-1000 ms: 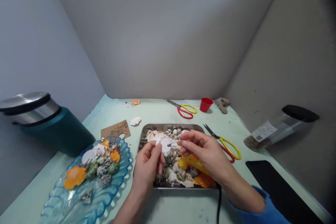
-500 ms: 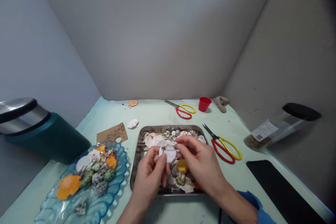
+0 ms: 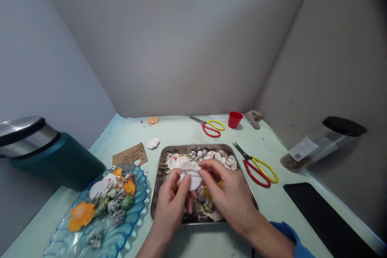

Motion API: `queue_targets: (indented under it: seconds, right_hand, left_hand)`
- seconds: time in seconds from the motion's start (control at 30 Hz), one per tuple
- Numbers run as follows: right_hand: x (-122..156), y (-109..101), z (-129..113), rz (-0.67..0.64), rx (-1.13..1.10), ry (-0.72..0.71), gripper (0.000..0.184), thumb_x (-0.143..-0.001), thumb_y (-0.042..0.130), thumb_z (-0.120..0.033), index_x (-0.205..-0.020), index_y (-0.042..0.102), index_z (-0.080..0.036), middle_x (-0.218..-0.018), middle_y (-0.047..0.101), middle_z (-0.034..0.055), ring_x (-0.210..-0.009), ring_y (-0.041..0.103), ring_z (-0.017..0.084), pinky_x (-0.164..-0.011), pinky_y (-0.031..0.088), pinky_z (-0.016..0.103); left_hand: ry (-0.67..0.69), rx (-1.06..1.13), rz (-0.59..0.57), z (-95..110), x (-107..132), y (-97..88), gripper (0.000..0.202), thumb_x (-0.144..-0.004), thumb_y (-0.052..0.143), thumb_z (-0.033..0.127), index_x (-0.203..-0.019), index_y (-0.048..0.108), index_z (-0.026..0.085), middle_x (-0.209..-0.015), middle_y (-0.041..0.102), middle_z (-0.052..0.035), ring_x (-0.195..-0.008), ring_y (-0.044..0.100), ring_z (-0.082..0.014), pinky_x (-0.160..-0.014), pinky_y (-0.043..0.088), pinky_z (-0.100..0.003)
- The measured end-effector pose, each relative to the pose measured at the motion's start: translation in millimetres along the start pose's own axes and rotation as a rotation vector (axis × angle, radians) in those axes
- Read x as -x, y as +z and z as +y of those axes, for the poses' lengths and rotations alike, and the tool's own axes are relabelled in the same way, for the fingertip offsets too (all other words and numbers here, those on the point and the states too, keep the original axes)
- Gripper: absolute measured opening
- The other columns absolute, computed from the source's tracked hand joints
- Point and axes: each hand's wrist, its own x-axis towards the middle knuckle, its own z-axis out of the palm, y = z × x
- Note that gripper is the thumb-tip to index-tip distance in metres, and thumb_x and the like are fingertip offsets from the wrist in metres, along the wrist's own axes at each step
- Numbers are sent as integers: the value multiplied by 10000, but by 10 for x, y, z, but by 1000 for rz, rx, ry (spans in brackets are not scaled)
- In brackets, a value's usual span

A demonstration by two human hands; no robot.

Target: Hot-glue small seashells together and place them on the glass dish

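Between my two hands is a white ribbed scallop shell [image 3: 195, 181], held above a metal tray [image 3: 155, 193]. My left hand [image 3: 173, 195] pinches the shell's left side between thumb and fingers. At the right edge, my right hand [image 3: 231, 189] has its thumb and index finger closed on the shell; its other fingers are curled below. Whether anything smaller is between the fingertips cannot be made out. Small spotted shells [image 3: 226, 161] and larger white shells [image 3: 173, 162] fill the tray, along with a yellow piece [image 3: 208, 192] partly behind my right hand.
A blue plate [image 3: 137, 209] with shells stands left, near a green bottle [image 3: 60, 161] and brown card [image 3: 130, 154]. Two scissors [image 3: 256, 165], [image 3: 208, 125] lie right and behind. A red cup [image 3: 235, 119], clear jar [image 3: 314, 147] and black slab [image 3: 320, 213] are also there.
The shell has turned in my fingers, showing more of its ribbed edge. My right hand has shifted slightly left and covers more of the yellow piece. Both hands stay over the tray.
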Motion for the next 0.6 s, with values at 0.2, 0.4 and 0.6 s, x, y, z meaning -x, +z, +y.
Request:
queue_targets:
  seconds: [0.2, 0.4, 0.6]
  right_hand:
    - [-21, -55, 41, -99, 134, 7, 196, -871, 518, -302, -728, 593, -193, -634, 611, -6, -553, 546, 135, -536, 395, 229]
    - [6, -50, 40, -96, 158, -45, 218, -878, 500, -273, -687, 565, -192, -590, 571, -28, -535, 515, 115, -531, 353, 222]
    - [24, -15, 28, -66, 179, -60, 229, -855, 523, -241, -633, 519, -187, -535, 498, -53, -477, 452, 87, -494, 309, 214]
  left_hand:
    - [-1, 45, 17, 34, -5, 18, 259, -825, 551, 439, -847, 508, 185, -587, 624, 21, -336, 488, -61, -379, 328, -162]
    - [-21, 83, -29, 56, -24, -5, 264, -797, 594, 426, -839, 580, 165, -474, 572, 34, -347, 500, -78, -405, 347, -166]
    - [-11, 124, -15, 61, -24, 1, 239, -799, 603, 407, -782, 584, 170, -435, 537, 55, -355, 489, -74, -426, 337, -163]
